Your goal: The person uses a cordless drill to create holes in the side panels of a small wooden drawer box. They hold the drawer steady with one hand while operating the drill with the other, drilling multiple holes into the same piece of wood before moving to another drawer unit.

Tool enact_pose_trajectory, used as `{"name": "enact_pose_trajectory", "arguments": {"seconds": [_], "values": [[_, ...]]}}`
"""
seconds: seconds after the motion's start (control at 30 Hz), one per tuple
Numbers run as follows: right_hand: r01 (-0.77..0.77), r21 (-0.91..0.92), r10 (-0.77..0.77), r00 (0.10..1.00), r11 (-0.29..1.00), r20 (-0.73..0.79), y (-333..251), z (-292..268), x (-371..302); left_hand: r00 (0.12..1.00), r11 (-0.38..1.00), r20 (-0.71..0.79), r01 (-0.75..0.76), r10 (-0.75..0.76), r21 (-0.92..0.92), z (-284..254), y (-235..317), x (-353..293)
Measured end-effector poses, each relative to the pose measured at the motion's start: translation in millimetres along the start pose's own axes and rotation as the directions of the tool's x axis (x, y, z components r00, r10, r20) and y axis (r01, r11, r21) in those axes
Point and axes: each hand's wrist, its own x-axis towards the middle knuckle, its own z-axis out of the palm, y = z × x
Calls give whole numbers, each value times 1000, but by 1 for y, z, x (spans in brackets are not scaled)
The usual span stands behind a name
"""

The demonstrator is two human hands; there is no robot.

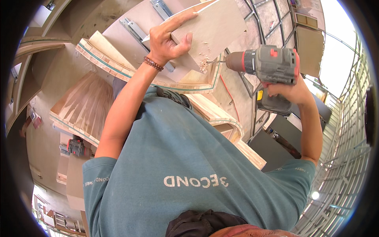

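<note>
Cordless drill (272, 63) sat in your right hand (294, 91), your fingers wrapped around its handle just above the battery (272, 104), and its bit (216, 61) pointed left at the edge of a pale panel (223, 29); whether the tip touched, I could not tell. Wood shavings (204, 62) lay right by that tip. Your left hand (167, 43) was on the panel, index finger stretched along it and thumb raised; how firmly the partly hidden fingers held it was unclear. Below lay a curved wooden unit (104, 57) with a green-striped edge, metal slides (136, 33) fixed inside it. Farther left, a second drill (77, 146) rested beyond a slatted curved panel (85, 102), and open-fronted shelving (55, 46) stood near the rim, its contents too blurred to name.
</note>
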Motion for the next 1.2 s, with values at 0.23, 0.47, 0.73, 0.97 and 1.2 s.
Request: {"name": "enact_pose_trajectory", "arguments": {"seconds": [0.23,0.47,0.73,0.97,1.2], "values": [[-98,-68,101,994,993,40,-3,-15,25,999,999,-46,8,-6,35,3,1,-3],[-68,-18,69,996,998,57,1,-12,22,993,999,-108,-37,40,36,7,-4,-3],[-70,20,69,997,997,31,-2,0,13,990,1000,-140,21,-19,12,10,-3,-6],[-31,-9,31,999,999,7,-6,11,12,987,999,-156,29,-25,25,11,-3,-8],[81,-9,-81,997,997,0,-5,13,19,996,998,-67,59,-56,36,4,-1,-2]]}}
